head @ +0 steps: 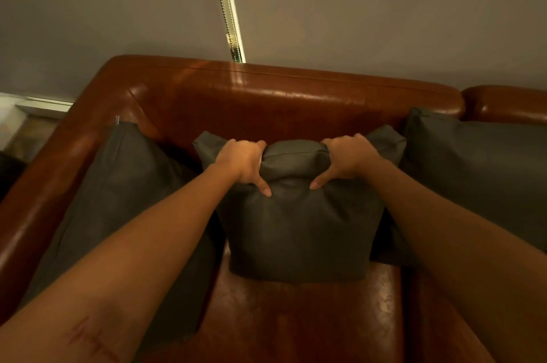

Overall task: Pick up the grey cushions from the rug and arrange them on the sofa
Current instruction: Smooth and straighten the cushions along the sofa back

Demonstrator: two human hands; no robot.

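Observation:
A grey cushion (299,226) stands upright on the seat of the brown leather sofa (266,96), leaning toward the backrest. My left hand (242,162) grips its top edge on the left side and my right hand (346,159) grips the top edge on the right, thumbs pressed into the front face. A second grey cushion (118,199) leans against the left armrest. A third grey cushion (479,173) rests against the backrest at the right. The rug is out of view.
The sofa's left armrest (44,185) curves round at the left. Behind the sofa are grey roller blinds (118,7) with a bead chain (228,7) in the gap between them. A strip of floor (26,131) shows at the far left.

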